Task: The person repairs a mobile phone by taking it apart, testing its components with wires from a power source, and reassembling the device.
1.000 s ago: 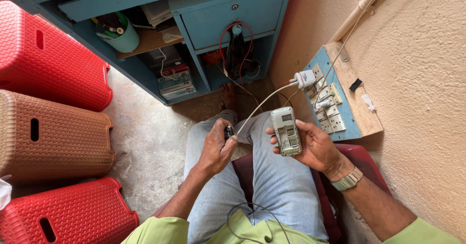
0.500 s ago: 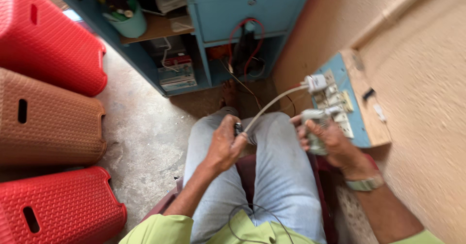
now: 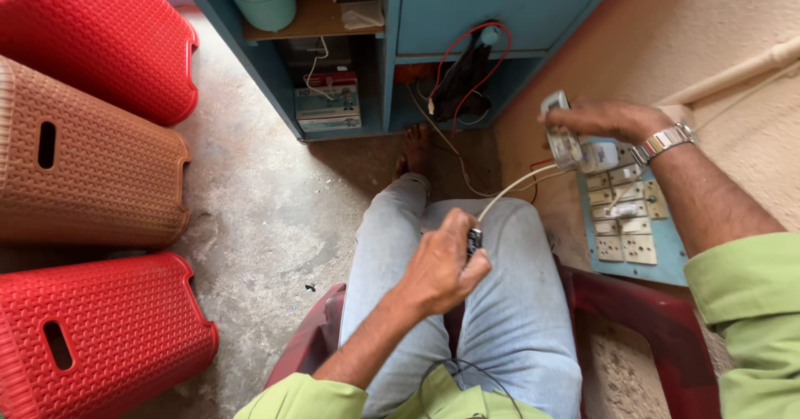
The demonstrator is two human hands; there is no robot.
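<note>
- while the person sits in a dark red chair w/ legs in pale jeans, the left hand is curled shut over the lap, pinching a small dark plug between thumb & fingers.
- a white cable runs from that plug up & right to a white adapter on the switchboard.
- the right hand is out toward the wall, fingers wrapped round a small grey handset-like device, held upright just left of the adapter; a metal watch sits on that wrist.
- the switchboard is a pale blue panel w/ white sockets & switches, on the wall at right, near the chair's right edge.
- ahead stands a blue cabinet w/ red & black leads in its lower opening.
- a green cup of pens is on its left shelf.
- two red stools & a brown stool lie on the concrete floor at left.
</note>
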